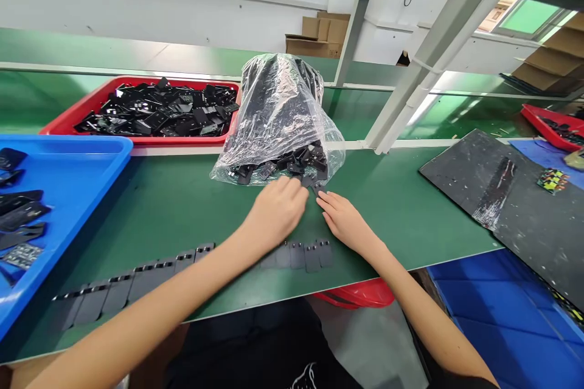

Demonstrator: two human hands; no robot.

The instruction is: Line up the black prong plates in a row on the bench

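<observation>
A clear plastic bag (283, 103) lies with its mouth toward me, and small black plastic parts (292, 164) spill at its opening. My left hand (280, 209) is curled just in front of the bag; its fingertips are hidden, so what they hold cannot be made out. Close by on the right, my right hand (344, 219) has its fingertips closed on a small black plastic part (319, 188) at the edge of the pile. Flat black pieces (296, 255) stand in a row near the table's front edge, partly covered by my left forearm. More black pieces (121, 292) continue that row to the left.
A red tray (182, 141) heaped with black parts is at the back left. The blue tray (91, 176) on the left holds more black parts. A white post (410, 91) rises behind the table. At right lies a dark board (524, 219).
</observation>
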